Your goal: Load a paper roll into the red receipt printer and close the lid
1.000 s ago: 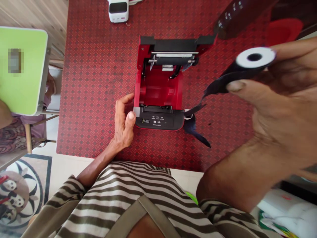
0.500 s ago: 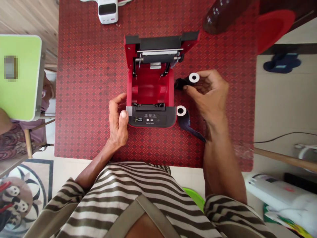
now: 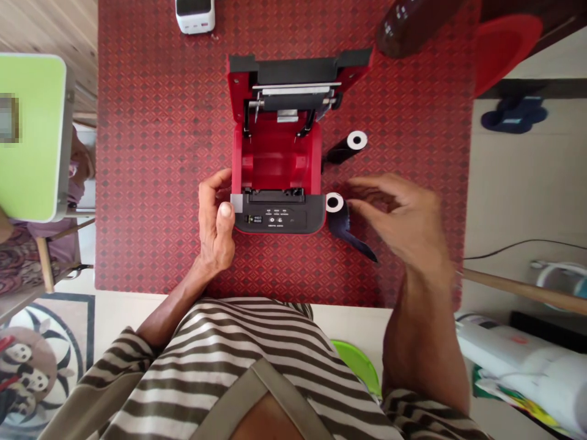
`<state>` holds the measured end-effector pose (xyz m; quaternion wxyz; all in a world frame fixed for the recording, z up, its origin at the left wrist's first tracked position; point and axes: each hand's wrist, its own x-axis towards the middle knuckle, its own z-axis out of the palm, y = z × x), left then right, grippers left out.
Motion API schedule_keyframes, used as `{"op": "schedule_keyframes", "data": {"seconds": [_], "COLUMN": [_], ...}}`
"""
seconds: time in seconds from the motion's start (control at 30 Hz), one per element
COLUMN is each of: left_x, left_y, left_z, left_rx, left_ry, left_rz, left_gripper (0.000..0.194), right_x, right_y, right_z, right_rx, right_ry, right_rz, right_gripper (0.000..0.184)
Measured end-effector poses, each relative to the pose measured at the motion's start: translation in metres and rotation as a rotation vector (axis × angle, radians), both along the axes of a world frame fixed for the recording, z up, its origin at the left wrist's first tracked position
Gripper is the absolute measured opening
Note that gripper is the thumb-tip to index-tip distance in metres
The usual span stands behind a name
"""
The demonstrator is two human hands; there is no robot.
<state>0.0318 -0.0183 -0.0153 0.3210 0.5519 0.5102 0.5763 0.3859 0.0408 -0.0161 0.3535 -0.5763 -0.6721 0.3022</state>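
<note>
I've released the far roll (image 3: 345, 148): right hand (image 3: 403, 214) parted beside the near roll (image 3: 338, 215), left hand (image 3: 216, 223) spread against the receipt printer (image 3: 277, 211).

Red table (image 3: 160, 122) — printer (image 3: 279, 220), two rolls (image 3: 338, 220), white device (image 3: 196, 22)

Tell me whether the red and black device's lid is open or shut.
Open: the lid stands raised at the far side, exposing the red compartment.

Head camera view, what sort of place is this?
Probably a room in a home: there's a red patterned table, a smaller lime-green table, and what look like dark blue slippers on the pale floor.
</note>
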Motion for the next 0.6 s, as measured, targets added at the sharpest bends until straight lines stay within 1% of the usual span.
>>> {"op": "schedule_keyframes", "data": {"seconds": [0.1,0.17,0.23,0.33,0.4,0.43,0.5,0.6], "left_x": [-0.001,-0.001,-0.001,-0.002,-0.003,-0.003,-0.004,-0.004], "left_y": [0.001,0.001,0.002,0.002,0.002,0.001,0.001,0.0], "left_z": [-0.002,-0.003,-0.004,-0.004,-0.003,-0.002,-0.002,-0.006], "left_rx": [0.038,0.067,0.082,0.088,0.088,0.085,0.072,0.036], "left_ry": [0.027,0.037,0.049,0.07,0.082,0.088,0.101,0.129], "left_rz": [-0.009,-0.008,-0.005,-0.007,-0.007,-0.009,-0.014,-0.008], "left_gripper": [0.07,0.064,0.06,0.06,0.059,0.06,0.062,0.07], "right_x": [-0.01,-0.018,-0.023,-0.028,-0.026,-0.025,-0.02,-0.016], "right_y": [-0.014,-0.015,-0.011,-0.006,-0.006,-0.007,-0.012,-0.023], "right_z": [0.015,0.016,0.012,0.007,0.011,0.016,0.036,0.082], "right_rx": [-0.094,-0.131,-0.157,-0.181,-0.192,-0.191,-0.177,-0.078], "right_ry": [0.006,0.017,0.025,0.047,0.082,0.098,0.118,0.146], "right_rz": [0.128,0.176,0.196,0.176,0.143,0.126,0.101,0.084], "right_gripper": [0.047,0.051,0.046,0.031,0.027,0.029,0.034,0.038]}}
